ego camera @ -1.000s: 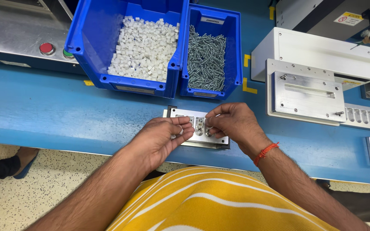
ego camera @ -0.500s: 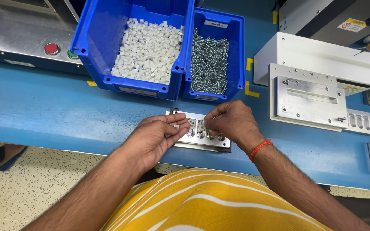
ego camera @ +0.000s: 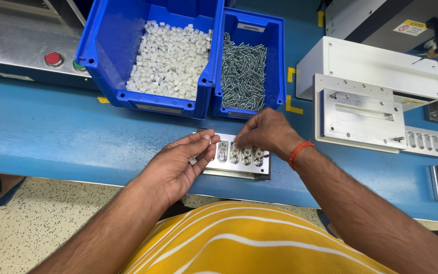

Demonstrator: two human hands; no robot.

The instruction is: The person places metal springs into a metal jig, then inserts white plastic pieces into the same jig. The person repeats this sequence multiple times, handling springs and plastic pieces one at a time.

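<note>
Left hand: the left hand [ego camera: 178, 165] lies at the left end of the metal fixture plate [ego camera: 239, 161], fingers curled together, a small white plastic piece [ego camera: 192, 161] pinched near the thumb and fingertips; a second ago it lay further over the plate, now it has drawn slightly leftward
Right hand: the right hand [ego camera: 267, 133] bends over the upper right part of the plate, fingertips bunched and pressed down at one of the middle slots; whether anything is held between them cannot be told; an orange thread band [ego camera: 300, 152] circles the wrist
Fixture plate: lies flat on the blue bench [ego camera: 51, 137], just in front of the two bins, between both hands; its row of oval slots now shows more plainly than a second ago, when the hands covered most of it
White-piece bin: blue bin [ego camera: 112, 61] heaped with small white blocks, behind the left hand, unmoved
Screw bin: narrower blue bin [ego camera: 275, 56] full of silver screws, touching the first bin's right side, just behind the right hand
Right of bench: a white box with a machined aluminium jig [ego camera: 363, 114] in front of it, well apart from the hands
Far left: a grey panel with a red button [ego camera: 53, 58]
View: the camera has tipped a little lower than before, more of the yellow striped shirt [ego camera: 239, 243] in sight
</note>
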